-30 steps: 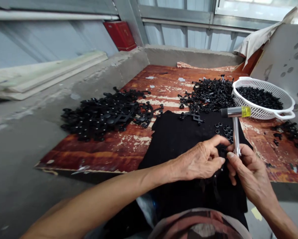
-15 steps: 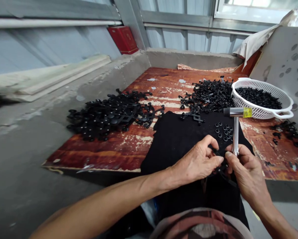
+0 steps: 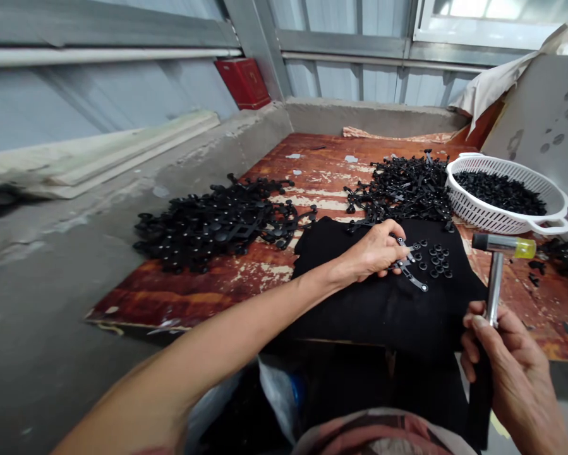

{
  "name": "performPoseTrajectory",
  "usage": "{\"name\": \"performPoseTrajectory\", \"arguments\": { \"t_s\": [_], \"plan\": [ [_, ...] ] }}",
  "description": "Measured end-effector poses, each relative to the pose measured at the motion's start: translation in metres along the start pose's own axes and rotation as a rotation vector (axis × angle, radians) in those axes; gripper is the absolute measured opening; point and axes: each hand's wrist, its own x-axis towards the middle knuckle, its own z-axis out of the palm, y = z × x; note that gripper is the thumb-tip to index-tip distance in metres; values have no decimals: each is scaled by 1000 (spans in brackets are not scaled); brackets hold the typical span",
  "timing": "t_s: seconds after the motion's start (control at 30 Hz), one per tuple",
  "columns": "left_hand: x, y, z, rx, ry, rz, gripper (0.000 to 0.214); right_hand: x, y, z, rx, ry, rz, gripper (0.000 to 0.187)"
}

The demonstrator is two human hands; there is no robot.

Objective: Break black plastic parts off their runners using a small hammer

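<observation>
My left hand [image 3: 377, 251] pinches a black jointed linkage [image 3: 410, 273] made of flat bars with round studs, holding it low over the black cloth [image 3: 345, 309]. Just beyond its right side lie several small round black caps [image 3: 436, 260] on the cloth. In my right hand [image 3: 511, 354] is a small mallet [image 3: 495, 272], its metal shaft upright, with a dark face on the left of its head and a yellow one on the right. The fingers wrap around its black grip, over the cloth's right edge.
On the worn reddish table [image 3: 136, 297] a pile of black linkages [image 3: 217, 221] sits at left. Another heap of black parts [image 3: 407, 189] lies behind the cloth. A white basket [image 3: 501, 221] full of small black pieces stands at right, with loose black parts [image 3: 565, 262] beside it.
My hands have parted. The left has moved forward with the linkage, towards the round caps; the right has drawn back to the right, still gripping the mallet.
</observation>
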Motion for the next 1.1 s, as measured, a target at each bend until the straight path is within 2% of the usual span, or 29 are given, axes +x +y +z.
{"name": "performPoseTrajectory", "arguments": {
  "t_s": [0.2,0.53,0.77,0.97,1.1],
  "plan": [
    [11,1,7,-70,-20,-118,20,-5,14,-11,80,50,73,37],
    [14,4,9,-122,-19,-200,20,-4,6,0,61,76,70,36],
    [16,0,8,-159,-33,-189,19,0,13,-6,59,48,59,36],
    [16,1,7,-161,-26,-200,19,-3,9,-2,68,95,73,34],
    [16,1,5,-180,-38,-191,19,0,14,-7,39,57,38,35]
  ]
}}
